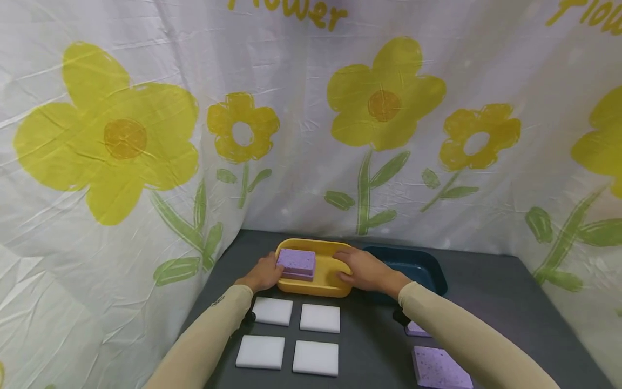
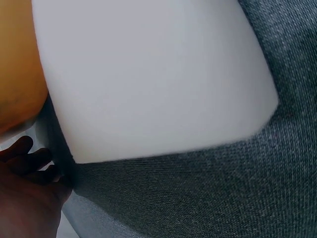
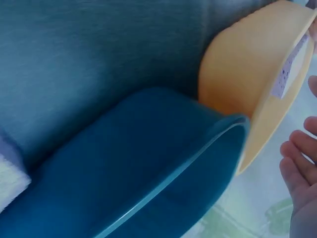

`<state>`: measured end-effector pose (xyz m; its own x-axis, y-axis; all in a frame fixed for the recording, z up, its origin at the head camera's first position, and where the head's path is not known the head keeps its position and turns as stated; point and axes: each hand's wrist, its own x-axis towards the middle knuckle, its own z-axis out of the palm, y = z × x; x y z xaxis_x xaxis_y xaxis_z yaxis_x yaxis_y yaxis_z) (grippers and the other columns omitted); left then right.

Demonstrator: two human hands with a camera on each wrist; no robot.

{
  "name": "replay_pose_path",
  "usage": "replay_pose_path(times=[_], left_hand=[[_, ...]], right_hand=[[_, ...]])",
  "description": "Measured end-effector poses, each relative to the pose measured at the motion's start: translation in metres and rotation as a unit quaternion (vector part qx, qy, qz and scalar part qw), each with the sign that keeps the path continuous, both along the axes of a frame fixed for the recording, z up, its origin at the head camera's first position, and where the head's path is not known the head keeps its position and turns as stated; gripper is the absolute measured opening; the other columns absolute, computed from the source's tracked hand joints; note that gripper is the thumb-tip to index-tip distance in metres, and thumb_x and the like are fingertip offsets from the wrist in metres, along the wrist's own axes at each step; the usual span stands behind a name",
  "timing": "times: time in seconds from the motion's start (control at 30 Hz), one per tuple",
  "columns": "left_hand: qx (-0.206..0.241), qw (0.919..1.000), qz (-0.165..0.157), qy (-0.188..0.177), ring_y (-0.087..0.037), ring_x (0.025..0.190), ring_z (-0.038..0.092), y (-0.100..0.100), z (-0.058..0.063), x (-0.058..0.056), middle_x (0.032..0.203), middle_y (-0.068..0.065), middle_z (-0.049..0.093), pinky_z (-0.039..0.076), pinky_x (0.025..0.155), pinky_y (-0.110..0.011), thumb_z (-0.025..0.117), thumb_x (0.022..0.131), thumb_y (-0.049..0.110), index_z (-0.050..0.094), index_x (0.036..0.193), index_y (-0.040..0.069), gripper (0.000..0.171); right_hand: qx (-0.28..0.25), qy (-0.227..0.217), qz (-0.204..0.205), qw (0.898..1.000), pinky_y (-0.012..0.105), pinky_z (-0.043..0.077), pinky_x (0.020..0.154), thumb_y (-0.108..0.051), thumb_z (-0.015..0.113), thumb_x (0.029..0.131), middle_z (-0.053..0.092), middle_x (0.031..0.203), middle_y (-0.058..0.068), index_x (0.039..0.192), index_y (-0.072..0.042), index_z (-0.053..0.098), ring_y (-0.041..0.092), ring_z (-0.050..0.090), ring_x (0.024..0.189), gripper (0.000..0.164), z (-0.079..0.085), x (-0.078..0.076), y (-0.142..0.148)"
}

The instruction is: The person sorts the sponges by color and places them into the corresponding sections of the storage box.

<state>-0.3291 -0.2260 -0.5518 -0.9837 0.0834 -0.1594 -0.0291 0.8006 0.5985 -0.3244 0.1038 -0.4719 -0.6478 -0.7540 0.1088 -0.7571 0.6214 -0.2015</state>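
Observation:
A yellow tray (image 1: 316,289) stands near the back of the table with two purple speckled sponges (image 1: 297,261) stacked at its left end. My left hand (image 1: 265,272) grips the tray's left rim, thumb beside the sponges; in the left wrist view its fingers (image 2: 30,161) lie close to the tray's outer wall (image 2: 17,64). Over the right end of the tray is my right hand (image 1: 366,268), fingers spread loosely and holding nothing. In the right wrist view those fingers (image 3: 302,153) are relaxed, with the tray's wall (image 3: 237,59) beyond.
A dark blue tray (image 1: 430,270) adjoins the yellow one on the right, partly behind my right hand. Several white sponges (image 1: 316,357) lie in two rows in front. Purple sponges (image 1: 439,367) lie at the right, one partly under my sleeve. A flowered curtain (image 1: 301,183) hangs behind.

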Motion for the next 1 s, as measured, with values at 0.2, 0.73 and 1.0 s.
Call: replay_pose_path(times=[0.2,0.73,1.0], left_hand=[[-0.006,1.0,0.005,-0.002,-0.033,0.124,0.063,-0.001,-0.001,0.0,0.144,-0.028,0.06,0.049,0.115,-0.059,0.046,0.112,0.025,0.036,0.158,-0.013,0.06],[0.001,0.9999,0.009,-0.012,-0.033,0.122,0.063,0.001,0.001,-0.002,0.145,-0.029,0.059,0.049,0.115,-0.06,0.046,0.113,0.025,0.034,0.159,-0.014,0.062],[0.001,0.9998,0.008,-0.018,-0.031,0.12,0.063,0.0,0.002,0.0,0.145,-0.028,0.06,0.05,0.115,-0.059,0.046,0.113,0.026,0.034,0.159,-0.013,0.062]], right_hand=[[0.007,0.019,0.001,1.0,0.054,0.055,0.111,-0.024,0.075,0.104,0.069,0.145,0.018,0.145,0.001,0.066,0.036,0.068,0.132,0.049,0.003,0.014,0.024],[-0.004,0.003,-0.012,1.0,0.059,0.052,0.113,-0.024,0.073,0.106,0.067,0.15,0.018,0.149,-0.001,0.064,0.038,0.065,0.138,0.049,0.01,0.048,0.074],[-0.012,-0.011,-0.024,1.0,0.056,0.056,0.107,-0.027,0.074,0.106,0.067,0.15,0.015,0.149,-0.004,0.064,0.036,0.066,0.136,0.05,0.012,0.064,0.087]])
